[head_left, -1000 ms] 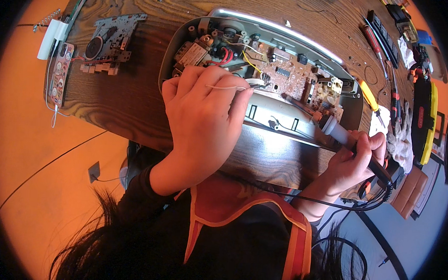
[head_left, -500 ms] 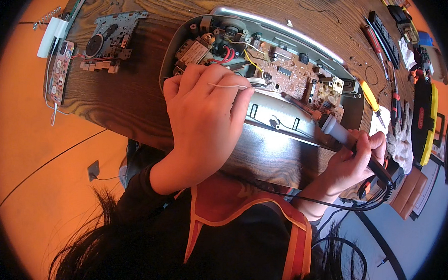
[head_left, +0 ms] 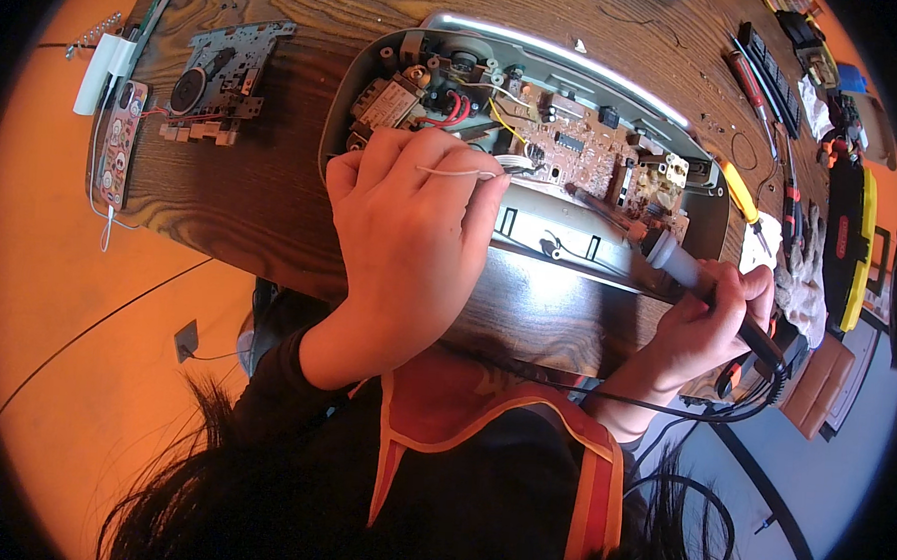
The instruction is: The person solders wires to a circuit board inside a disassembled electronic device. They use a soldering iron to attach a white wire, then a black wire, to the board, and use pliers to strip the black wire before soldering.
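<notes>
My left hand (head_left: 406, 223) is closed at the front edge of an opened device housing (head_left: 714, 214), its thumb and fingers pinching a thin pale wire (head_left: 441, 171). The wire's loose end lies across the back of the fingers. A soldering iron (head_left: 675, 264) with a translucent collar is gripped in my right hand (head_left: 705, 326). Its shaft points left, and the tip is near the front edge of the brown circuit board (head_left: 587, 138), close to a bundle of white wires (head_left: 517, 163). Whether the tip touches the board I cannot tell. Red wires (head_left: 458, 107) run behind my left hand.
A removed mechanism with a circuit board (head_left: 227, 75) lies on the wooden table (head_left: 302, 189), left of the housing. Further left is a phone in a patterned case (head_left: 124, 146). Screwdrivers (head_left: 741, 193), a cloth (head_left: 804, 286) and a yellow-black case (head_left: 851, 238) line the right side. The iron's black cord (head_left: 663, 408) loops below my right hand.
The soldering iron has shifted very slightly. My left hand and the housing look the same.
</notes>
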The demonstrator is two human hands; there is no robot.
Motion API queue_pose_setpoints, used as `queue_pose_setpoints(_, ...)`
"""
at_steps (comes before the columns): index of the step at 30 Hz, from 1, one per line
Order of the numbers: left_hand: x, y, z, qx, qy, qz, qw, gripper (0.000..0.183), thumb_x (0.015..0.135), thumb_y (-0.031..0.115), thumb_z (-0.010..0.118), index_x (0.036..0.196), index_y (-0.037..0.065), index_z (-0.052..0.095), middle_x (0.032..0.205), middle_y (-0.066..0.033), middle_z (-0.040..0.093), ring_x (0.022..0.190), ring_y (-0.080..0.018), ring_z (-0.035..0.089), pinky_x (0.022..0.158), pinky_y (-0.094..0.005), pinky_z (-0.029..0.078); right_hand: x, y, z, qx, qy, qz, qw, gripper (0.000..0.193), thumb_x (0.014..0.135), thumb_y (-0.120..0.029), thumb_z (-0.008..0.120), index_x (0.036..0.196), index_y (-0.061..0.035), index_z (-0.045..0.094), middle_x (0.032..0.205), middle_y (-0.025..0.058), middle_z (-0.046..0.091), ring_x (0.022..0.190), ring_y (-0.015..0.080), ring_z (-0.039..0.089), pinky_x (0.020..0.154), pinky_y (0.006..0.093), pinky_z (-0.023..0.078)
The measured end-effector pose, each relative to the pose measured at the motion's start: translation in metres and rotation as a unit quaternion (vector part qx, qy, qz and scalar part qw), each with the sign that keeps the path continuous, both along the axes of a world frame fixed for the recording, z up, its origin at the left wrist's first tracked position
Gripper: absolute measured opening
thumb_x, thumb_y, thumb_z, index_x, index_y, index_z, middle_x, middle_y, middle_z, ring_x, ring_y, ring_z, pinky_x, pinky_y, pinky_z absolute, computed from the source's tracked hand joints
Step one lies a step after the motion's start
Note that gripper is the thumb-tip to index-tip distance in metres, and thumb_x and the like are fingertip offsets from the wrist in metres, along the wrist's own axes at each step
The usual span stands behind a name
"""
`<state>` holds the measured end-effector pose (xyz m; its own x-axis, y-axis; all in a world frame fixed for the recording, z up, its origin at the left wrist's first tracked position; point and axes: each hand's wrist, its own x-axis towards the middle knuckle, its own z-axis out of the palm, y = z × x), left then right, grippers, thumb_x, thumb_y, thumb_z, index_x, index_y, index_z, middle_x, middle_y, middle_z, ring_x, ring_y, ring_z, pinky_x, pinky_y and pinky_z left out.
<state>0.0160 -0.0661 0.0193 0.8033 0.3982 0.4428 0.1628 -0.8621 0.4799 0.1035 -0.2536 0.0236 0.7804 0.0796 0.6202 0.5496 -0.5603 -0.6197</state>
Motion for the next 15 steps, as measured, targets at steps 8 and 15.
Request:
queue_pose_setpoints(8,0.0002,-0.0003,-0.0017,0.001,0.002,0.003,1.0,0.009,0.068,0.011,0.068,0.073,0.011,0.061,0.075,0.0012,0.056,0.076,-0.0182,0.052,0.069,-0.032,0.033,-0.0023,0.0026,0.0005,0.152,0.119,-0.006,0.981,0.021,0.075,-0.009,0.05,0.059,-0.0037,0.037,0.053,0.0053,0.048,0.047,0.0074,0.038,0.047,0.021,0.029)
queue_pose_setpoints(15,-0.0007,0.0001,-0.0006,0.0,0.004,0.001,1.0,0.007,0.069,0.01,0.068,0.073,0.01,0.062,0.075,-0.0002,0.057,0.076,-0.019,0.052,0.068,-0.0304,0.034,-0.0023,0.0027,0.0,0.164,0.125,-0.004,0.978,0.022,0.075,-0.01,0.051,0.06,-0.0045,0.036,0.053,0.0065,0.049,0.045,0.0075,0.038,0.047,0.0205,0.029)
